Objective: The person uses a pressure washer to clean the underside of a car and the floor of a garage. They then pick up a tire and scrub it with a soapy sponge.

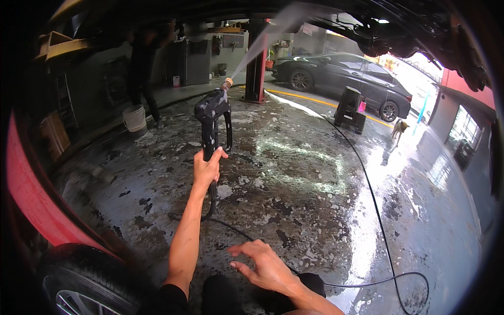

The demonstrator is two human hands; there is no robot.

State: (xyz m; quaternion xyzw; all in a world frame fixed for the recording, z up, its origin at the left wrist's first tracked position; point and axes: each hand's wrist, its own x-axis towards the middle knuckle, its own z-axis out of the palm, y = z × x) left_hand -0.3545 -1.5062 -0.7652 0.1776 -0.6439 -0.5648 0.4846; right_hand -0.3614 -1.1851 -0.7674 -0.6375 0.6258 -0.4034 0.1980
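Note:
My left hand (pixel 208 170) is wrapped round the handle of a black pressure washer gun (pixel 211 107), held upright at arm's length. From its brass-coloured nozzle (pixel 227 84) a white fan of water (pixel 257 50) sprays up and to the right, toward the dark vehicle underside (pixel 399 34) overhead. A black hose (pixel 233 228) runs from the gun's handle down toward my knees. Low in front of my body, my right hand (pixel 265 265) holds nothing; its fingers are slightly bent and the thumb stands apart. The hose passes beneath it.
Foam patches cover the wet floor (pixel 294 210). The hose (pixel 370 178) loops along the right. A tyre (pixel 89 278) sits close at lower left. Beyond are a red post (pixel 255 63), black step stool (pixel 350 107), dog (pixel 400 128), dark car (pixel 341 76), white bucket (pixel 135 119) and a person (pixel 142 65).

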